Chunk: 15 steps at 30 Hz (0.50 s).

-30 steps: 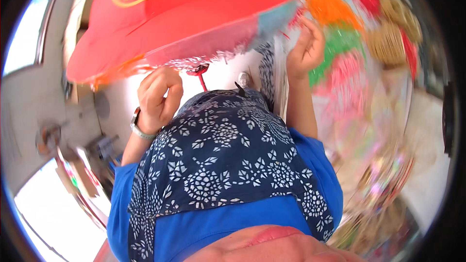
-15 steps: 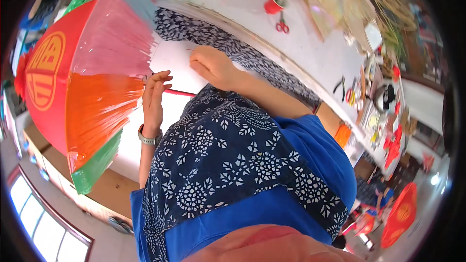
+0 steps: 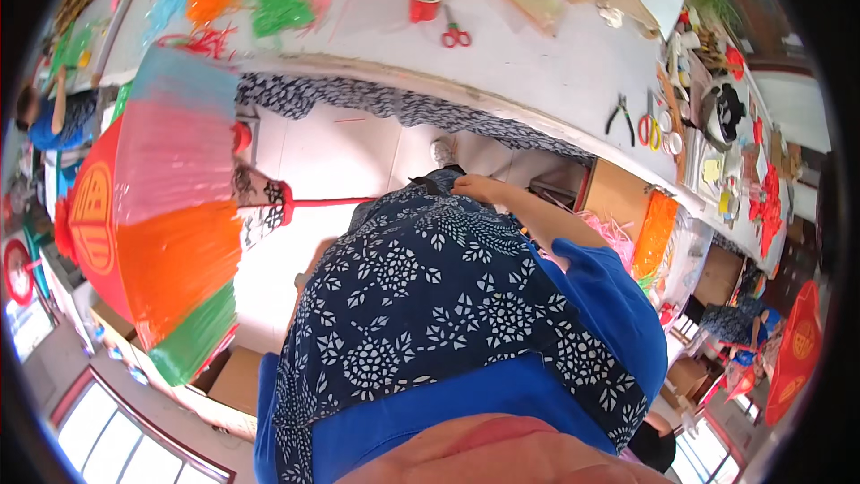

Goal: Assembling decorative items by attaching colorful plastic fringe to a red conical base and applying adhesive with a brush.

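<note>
A large red lantern-like piece (image 3: 94, 206) with a gold emblem stands at the left, tilted sideways. Light blue, pink, orange and green fringe (image 3: 179, 242) circles its edge. From within it a red rod (image 3: 327, 202) runs to the front of my apron, past a black-and-white patterned part (image 3: 260, 202) with a red band. My right hand (image 3: 479, 188) lies low on the apron, fingers only partly visible, and I see nothing held in it. Beside the apron's left edge is my left hand (image 3: 321, 254), mostly hidden behind the cloth; its fingers do not show.
A white worktable (image 3: 537, 63) crosses ahead, holding coloured fringe bundles (image 3: 278, 0), a red cup (image 3: 425, 4), red-handled scissors (image 3: 455, 36) and pliers (image 3: 620, 121). Another red lantern-like piece (image 3: 795, 350) stands far right. People (image 3: 63, 116) are at the far left and right.
My left hand has dropped from beside the fringe to behind the apron. My right hand has lowered onto the apron. The view has shifted, showing the rod and more of the table.
</note>
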{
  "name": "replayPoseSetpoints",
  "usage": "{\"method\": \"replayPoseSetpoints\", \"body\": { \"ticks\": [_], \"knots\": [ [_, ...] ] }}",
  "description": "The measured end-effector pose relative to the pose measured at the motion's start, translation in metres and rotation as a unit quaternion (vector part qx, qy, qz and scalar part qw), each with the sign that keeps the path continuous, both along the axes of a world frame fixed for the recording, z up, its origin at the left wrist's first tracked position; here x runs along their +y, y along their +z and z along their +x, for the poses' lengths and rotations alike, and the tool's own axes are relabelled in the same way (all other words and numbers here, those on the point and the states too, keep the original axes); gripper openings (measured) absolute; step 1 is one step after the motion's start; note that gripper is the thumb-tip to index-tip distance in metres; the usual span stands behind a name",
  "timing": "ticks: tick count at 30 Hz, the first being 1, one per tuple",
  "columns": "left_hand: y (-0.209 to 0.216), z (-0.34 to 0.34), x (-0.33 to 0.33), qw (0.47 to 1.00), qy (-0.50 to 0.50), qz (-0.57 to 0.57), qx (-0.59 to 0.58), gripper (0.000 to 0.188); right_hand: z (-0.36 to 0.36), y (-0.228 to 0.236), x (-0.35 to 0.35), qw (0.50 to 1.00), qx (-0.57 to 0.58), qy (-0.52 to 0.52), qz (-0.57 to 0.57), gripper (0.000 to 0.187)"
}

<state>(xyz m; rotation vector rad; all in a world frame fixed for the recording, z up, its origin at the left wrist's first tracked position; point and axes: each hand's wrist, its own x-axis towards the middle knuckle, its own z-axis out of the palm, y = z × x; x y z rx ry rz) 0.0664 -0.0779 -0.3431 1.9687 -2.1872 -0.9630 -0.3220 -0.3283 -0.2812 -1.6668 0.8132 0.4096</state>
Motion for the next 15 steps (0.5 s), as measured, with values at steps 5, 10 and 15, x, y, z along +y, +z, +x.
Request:
{"method": "replayPoseSetpoints", "body": {
  "ticks": [5,10,15],
  "knots": [
    [-0.031,-0.028,0.004,0.846,0.432,0.285,0.128,0.029,-0.026,-0.091,-0.027,0.973,-0.056,0.160,-0.157,0.039],
    [-0.017,-0.054,-0.013,0.776,0.561,0.248,0.147,0.033,-0.052,-0.131,-0.060,0.993,0.024,0.108,-0.042,0.038],
    [-0.004,-0.094,-0.014,0.741,0.620,0.203,0.159,0.036,-0.072,-0.125,-0.104,0.974,0.129,0.103,-0.156,0.034]
  ]
}}
